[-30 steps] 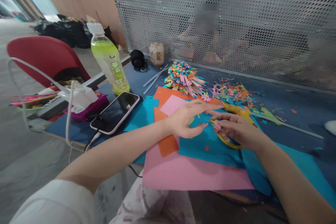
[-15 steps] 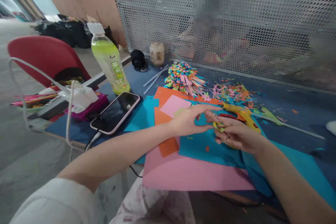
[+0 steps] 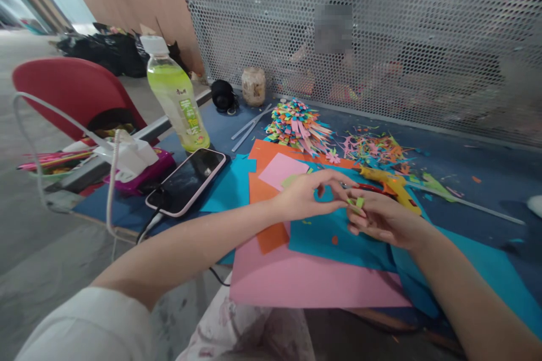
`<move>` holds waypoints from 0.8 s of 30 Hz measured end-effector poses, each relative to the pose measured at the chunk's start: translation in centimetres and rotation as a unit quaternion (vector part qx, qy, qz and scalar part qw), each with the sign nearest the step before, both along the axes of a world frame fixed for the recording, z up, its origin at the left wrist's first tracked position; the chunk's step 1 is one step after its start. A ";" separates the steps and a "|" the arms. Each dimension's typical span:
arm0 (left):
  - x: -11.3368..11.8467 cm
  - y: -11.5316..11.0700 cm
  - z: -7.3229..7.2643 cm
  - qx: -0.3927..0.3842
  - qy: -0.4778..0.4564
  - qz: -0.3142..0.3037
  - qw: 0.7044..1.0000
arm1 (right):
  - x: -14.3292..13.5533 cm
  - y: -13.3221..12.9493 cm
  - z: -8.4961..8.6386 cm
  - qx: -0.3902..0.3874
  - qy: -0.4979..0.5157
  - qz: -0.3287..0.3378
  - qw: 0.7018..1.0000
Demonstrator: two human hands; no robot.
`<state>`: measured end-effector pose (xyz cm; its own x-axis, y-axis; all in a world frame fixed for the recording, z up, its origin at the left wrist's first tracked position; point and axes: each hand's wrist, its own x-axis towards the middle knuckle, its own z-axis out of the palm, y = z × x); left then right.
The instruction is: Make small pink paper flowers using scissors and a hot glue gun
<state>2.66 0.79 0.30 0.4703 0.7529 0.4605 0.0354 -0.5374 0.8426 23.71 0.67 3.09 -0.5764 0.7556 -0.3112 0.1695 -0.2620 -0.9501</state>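
Note:
A small piece of cut light-green paper (image 3: pixel 357 204) is held between my two hands over the blue sheet (image 3: pixel 334 251). My left hand (image 3: pixel 311 194) comes in from the left, thumb and fingertips pinched at the piece's left edge. From the other side my right hand (image 3: pixel 381 217) grips the same piece between its fingers, which are curled and partly hide it. Just behind the right hand lie what look like red-handled scissors (image 3: pixel 369 187), largely covered. A yellow glue gun (image 3: pixel 387 180) rests beyond them with a long clear glue stick (image 3: pixel 470 203) at its rear.
A pile of multicoloured fringed paper flowers (image 3: pixel 296 124) and paper scraps (image 3: pixel 376 149) sit near the perforated metal panel (image 3: pixel 423 39). To the left are a phone (image 3: pixel 188 180), a drink bottle (image 3: pixel 178 96) and a purple box (image 3: pixel 146 172) with cables. Pink paper (image 3: pixel 296 282) overhangs the front edge.
The green paper piece has turned slightly between my fingers, and its strips now stand up more. Both hands have shifted only a little; the table items stay put.

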 end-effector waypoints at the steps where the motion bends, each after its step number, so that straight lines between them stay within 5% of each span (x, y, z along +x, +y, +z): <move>1: 0.0 0.0 0.0 -0.017 -0.013 0.004 1.000 | -0.1 0.1 0.0 -0.030 0.006 -0.002 1.000; 6: 0.1 0.2 0.2 -0.089 -0.059 0.059 0.993 | -0.5 0.6 -0.4 -0.051 0.039 -0.044 0.997; 12: 0.1 0.6 0.0 -0.107 -0.064 0.090 0.988 | -0.6 0.6 -0.6 0.119 0.015 -0.111 0.987; 24: 0.4 0.4 0.0 -0.179 -0.068 0.090 0.977 | -1.2 0.1 0.0 0.225 -0.050 -0.142 0.963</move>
<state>3.04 1.20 0.29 0.2686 0.9420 0.2013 -0.0227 -0.2027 0.9790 22.56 0.73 3.11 -0.3104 0.9497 0.0413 0.2490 0.1232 -0.9606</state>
